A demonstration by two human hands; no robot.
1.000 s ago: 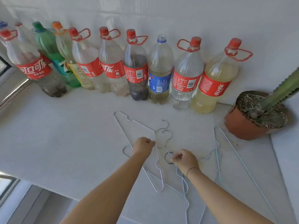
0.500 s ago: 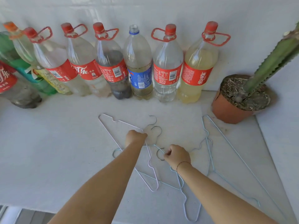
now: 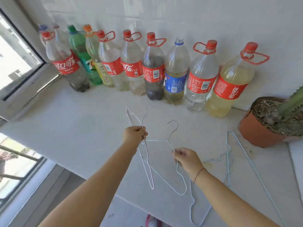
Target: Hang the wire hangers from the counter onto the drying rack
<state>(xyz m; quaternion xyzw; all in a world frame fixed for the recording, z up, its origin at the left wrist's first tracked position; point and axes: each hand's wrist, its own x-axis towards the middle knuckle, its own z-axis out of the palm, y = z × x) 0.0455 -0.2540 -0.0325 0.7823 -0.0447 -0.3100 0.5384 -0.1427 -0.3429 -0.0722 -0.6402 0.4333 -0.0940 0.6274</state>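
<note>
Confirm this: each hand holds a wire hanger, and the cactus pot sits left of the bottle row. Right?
Wrong side. The head view shows the pot right of the bottles; the left hand and right hand do each hold a hanger.

White tiled wall (image 3: 196,17) behind a pale counter (image 3: 73,128). Row of plastic bottles (image 3: 154,69) against the wall; terracotta pot (image 3: 255,128) with cactus (image 3: 293,102) at right. Window (image 3: 14,63) at left, bright daylight. Second window (image 3: 16,169) lower left. Grey floor (image 3: 124,213) below.

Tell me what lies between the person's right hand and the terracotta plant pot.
In the head view, pale blue wire hangers lie on the white counter between the right hand and that pot.
</note>
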